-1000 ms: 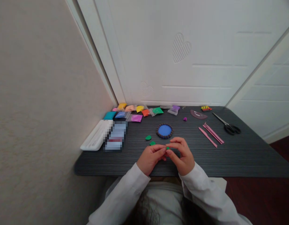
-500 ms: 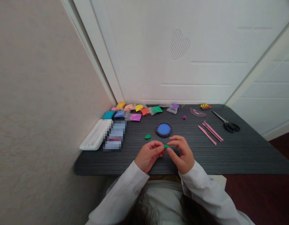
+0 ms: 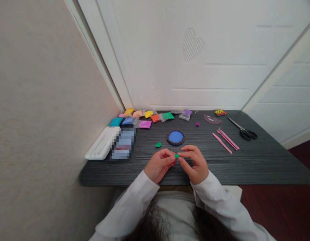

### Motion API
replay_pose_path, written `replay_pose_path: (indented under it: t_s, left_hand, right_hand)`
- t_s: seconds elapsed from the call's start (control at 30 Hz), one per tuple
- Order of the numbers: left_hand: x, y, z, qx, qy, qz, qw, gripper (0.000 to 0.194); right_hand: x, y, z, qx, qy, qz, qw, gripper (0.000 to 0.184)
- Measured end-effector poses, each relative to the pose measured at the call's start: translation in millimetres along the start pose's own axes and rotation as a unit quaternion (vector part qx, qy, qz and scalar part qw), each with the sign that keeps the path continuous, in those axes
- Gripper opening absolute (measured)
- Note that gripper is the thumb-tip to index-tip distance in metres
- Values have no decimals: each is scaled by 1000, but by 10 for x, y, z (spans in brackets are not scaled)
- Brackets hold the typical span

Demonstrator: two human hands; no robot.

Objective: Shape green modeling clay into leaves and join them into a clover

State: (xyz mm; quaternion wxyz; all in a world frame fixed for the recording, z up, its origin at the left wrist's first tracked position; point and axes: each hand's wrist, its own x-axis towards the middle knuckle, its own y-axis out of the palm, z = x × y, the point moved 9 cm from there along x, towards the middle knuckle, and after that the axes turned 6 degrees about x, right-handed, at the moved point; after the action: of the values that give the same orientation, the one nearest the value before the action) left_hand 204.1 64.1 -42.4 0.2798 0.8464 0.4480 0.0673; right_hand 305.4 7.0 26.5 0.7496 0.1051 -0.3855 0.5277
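Note:
A small piece of green clay [image 3: 177,156] is pinched between my two hands, just above the dark table. My left hand [image 3: 160,164] grips its left side with thumb and forefinger. On the right side, the thumb and forefinger of my right hand [image 3: 194,164] press against the same piece, its other fingers bent loosely. A flat green clay leaf shape [image 3: 158,145] lies on the table beyond my left hand. Just past my fingers sits a blue clay disc [image 3: 176,137] ringed by a border of dark brown beads of clay.
Colourful clay packets [image 3: 145,124] line the back left, near a white case [image 3: 102,143] and a blurred-out rectangle [image 3: 123,144]. Right of the disc lie pink modelling tools [image 3: 222,143], black-handled scissors [image 3: 247,134], a translucent scraper [image 3: 212,119] and a purple clay bit [image 3: 197,124].
The green clay between my fingertips has shifted slightly left and looks shorter and thicker. My right fingers have moved a little left with it; the view has tilted slightly.

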Motion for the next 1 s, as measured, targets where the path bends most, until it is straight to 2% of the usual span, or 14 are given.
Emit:
replay_pose_path:
  t_s: [0.33, 0.53, 0.8, 1.0]
  left_hand:
    - [18, -39, 27, -14, 2, -13, 1000, 14]
    - [11, -40, 23, -19, -3, -18, 1000, 13]
    - [10, -82, 21, -32, -3, -38, 999, 23]
    - [-2, -82, -3, -19, 16, -48, 999, 15]
  right_hand:
    - [-1, 27, 37, -31, -10, 10, 999, 15]
    - [-12, -34, 35, -25, -13, -30, 999, 20]
    - [-40, -77, -17, -11, 12, -41, 999, 19]
    - [-37, -81, -37, 3, 17, -41, 999, 20]
